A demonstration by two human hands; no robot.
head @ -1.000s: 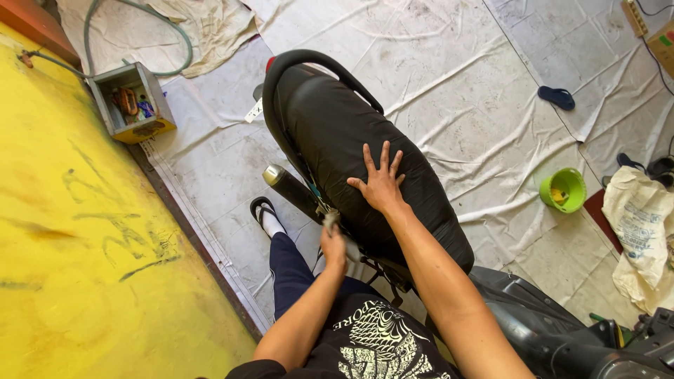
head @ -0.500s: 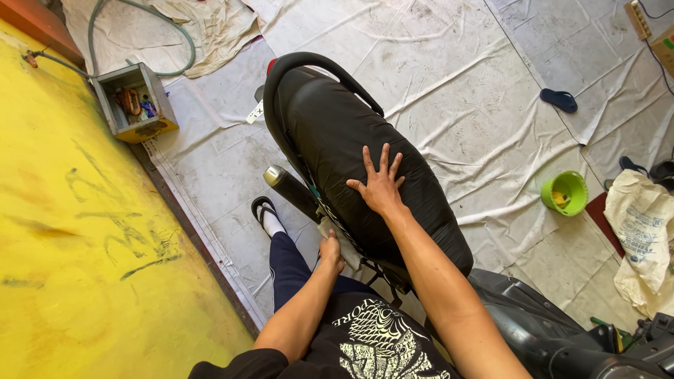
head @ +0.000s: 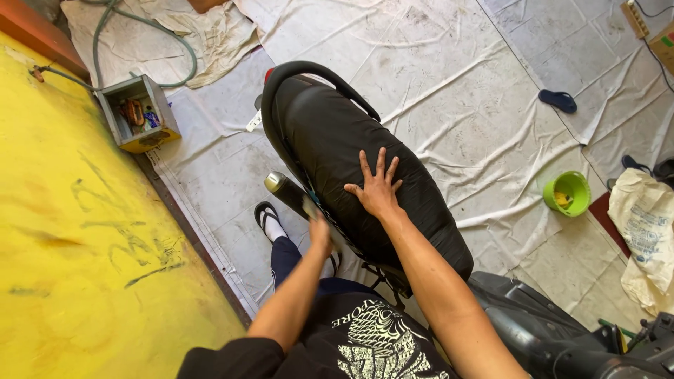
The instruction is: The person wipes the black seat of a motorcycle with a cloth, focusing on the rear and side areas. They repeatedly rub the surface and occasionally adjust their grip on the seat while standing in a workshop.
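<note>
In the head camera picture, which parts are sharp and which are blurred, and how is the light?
Head view: the right hand, flat on the black padded motorcycle seat, is sharp; the left hand at the seat's side is smeared by motion blur, so whether it holds something cannot be told. Light is soft and even, with faint shadows on the creased white floor sheets; straight edges bow slightly, suggesting a wide lens.

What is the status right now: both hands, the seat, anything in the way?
Right hand flat, fingers spread, on black motorcycle seat. Left hand blurred at seat's left edge; grip unclear. Exhaust pipe close beside left hand.
</note>
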